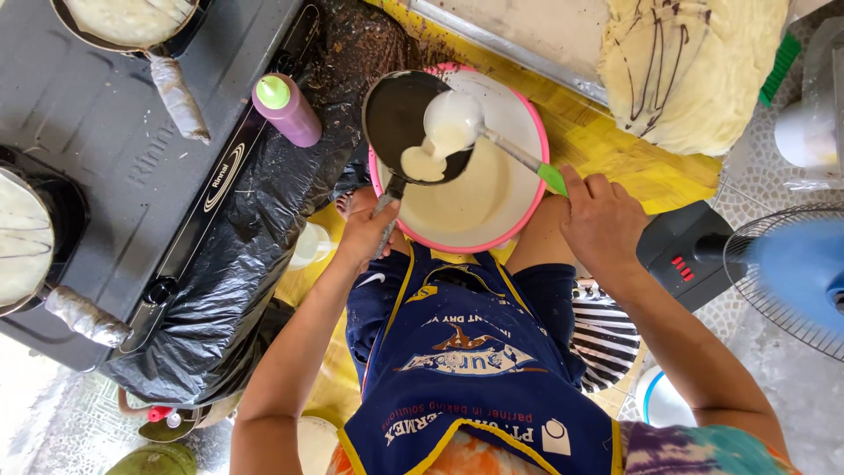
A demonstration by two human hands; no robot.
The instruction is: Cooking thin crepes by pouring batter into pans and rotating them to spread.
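1. While your left hand (365, 230) grips the pan (413, 123) over the bowl (519, 207), drips fall back in.
2. Your right hand (602, 220), closed on the ladle (453, 119), tips batter (424, 163) into the pan.

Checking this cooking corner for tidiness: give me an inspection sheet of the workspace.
Surface: yellow mat, stained.
Job's things: small black pan over pink-rimmed batter bowl; ladle pouring batter in.
Clutter: purple squeeze bottle, black plastic sheet, stacked crepes.
Grippers: left hand holds the pan handle; right hand holds the ladle.
Cables: nothing seen.
Surroundings: gas stove with two pans, blue fan.
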